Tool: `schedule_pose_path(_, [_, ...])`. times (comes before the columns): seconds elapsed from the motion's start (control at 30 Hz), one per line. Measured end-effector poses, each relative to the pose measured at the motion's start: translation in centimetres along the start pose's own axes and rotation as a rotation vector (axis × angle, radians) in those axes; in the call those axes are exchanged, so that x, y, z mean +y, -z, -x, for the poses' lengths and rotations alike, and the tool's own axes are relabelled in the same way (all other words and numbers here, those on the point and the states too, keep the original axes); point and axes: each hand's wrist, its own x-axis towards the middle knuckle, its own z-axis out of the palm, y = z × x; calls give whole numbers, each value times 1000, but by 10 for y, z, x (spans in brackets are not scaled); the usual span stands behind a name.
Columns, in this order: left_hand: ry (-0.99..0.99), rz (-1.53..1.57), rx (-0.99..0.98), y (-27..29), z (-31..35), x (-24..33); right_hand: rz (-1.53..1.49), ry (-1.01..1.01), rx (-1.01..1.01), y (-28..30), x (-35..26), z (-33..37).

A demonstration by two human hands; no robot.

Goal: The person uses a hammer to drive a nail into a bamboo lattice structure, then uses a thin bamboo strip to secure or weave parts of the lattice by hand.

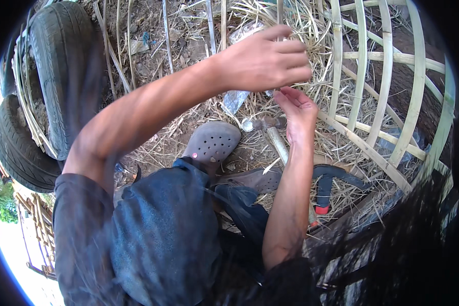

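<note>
My left hand (268, 58) reaches across from the left, its fingers curled closed. A thin upright strip (279, 11) runs down into this fist from above. Just below, my right hand (298, 108) is pinched, thumb against fingertips; whatever lies between them is too small or hidden to name. Beneath the right wrist rests a hammer (266, 123), its pale handle (279, 145) slanting down behind the forearm. A clear plastic scrap (234, 101) lies near the hands on the straw (255, 107).
Split bamboo latticework (387, 76) curves along the right. Worn tyres (56, 76) stand at the left. My grey clog (214, 143) is planted below the hands. A curved black thing with a red end (322, 196) lies right of my forearm. More upright strips (210, 25) line the far side.
</note>
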Motion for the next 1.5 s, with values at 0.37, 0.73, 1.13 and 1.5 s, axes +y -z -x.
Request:
schedule_pose_path(0.37, [-45,6,-301,-52,1,-23,58,-11,16,-3,-4,3])
schedule_pose_path(0.73, [8,23,-388,-49,0,-21,148,37,74,-9,-9,13])
schedule_pose_path(1.13, [58,61,-416,-47,6,-21,1260,-58,41,36,24,150])
schedule_pose_path(1.5, [57,45,-437,-47,-2,-18,1136,-59,115,68,120,139])
